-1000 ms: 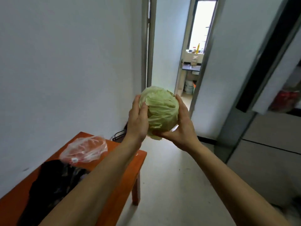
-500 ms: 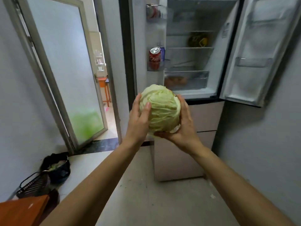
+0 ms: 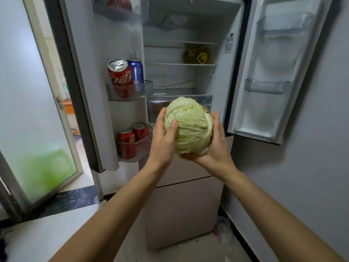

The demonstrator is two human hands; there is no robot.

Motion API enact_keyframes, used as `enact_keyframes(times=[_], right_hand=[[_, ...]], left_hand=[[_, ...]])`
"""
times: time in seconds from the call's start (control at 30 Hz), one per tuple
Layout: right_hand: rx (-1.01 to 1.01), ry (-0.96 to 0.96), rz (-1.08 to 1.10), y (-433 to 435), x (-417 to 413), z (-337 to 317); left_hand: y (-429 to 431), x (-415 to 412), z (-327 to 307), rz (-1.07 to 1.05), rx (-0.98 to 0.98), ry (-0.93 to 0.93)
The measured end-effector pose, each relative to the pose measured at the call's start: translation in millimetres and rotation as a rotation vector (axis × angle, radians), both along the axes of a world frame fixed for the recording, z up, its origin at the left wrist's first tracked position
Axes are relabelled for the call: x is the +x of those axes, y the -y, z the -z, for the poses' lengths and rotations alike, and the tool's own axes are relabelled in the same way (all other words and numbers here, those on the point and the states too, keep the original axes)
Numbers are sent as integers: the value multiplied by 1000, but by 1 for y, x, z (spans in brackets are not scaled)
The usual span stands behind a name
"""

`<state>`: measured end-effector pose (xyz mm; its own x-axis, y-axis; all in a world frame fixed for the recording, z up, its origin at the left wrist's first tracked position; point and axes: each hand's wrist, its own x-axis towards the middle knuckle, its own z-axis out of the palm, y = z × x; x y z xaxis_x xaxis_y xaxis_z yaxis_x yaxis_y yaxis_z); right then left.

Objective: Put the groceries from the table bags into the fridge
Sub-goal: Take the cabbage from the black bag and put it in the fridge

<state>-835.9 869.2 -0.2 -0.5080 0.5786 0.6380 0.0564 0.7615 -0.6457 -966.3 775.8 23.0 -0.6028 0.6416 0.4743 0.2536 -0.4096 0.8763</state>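
Head view: left hand (image 3: 163,138) and right hand (image 3: 213,146) cup cabbage (image 3: 188,127) before open fridge (image 3: 181,53); round head may roll free, or foul crisper drawer (image 3: 160,104).

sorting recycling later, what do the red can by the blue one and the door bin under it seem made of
The red can looks like aluminium: glossy printed side, bare silvery top with a pull tab. The door bin seems clear, slightly hazy plastic, since the can's base shows through its wall.
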Motion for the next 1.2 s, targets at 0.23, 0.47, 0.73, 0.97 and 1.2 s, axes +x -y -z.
enact_keyframes(times=[0.23, 0.47, 0.73, 0.97, 1.2], right_hand=[[93, 69, 137, -127, -56, -35], [113, 80, 149, -236, -116, -50], [74, 56, 6, -389, -216, -68], [-32, 115, -207, -516, -322, -84], [-108, 127, -308, -584, -420, -86]], left_hand=[[-142, -66, -24, 68, -6, 35], [-253, -118, -40, 38, -36, 109], [-388, -210, -56, -121, -40, 151], [-482, -296, -74, -293, -103, 70], [-548, -381, -77, -423, -130, 94]])
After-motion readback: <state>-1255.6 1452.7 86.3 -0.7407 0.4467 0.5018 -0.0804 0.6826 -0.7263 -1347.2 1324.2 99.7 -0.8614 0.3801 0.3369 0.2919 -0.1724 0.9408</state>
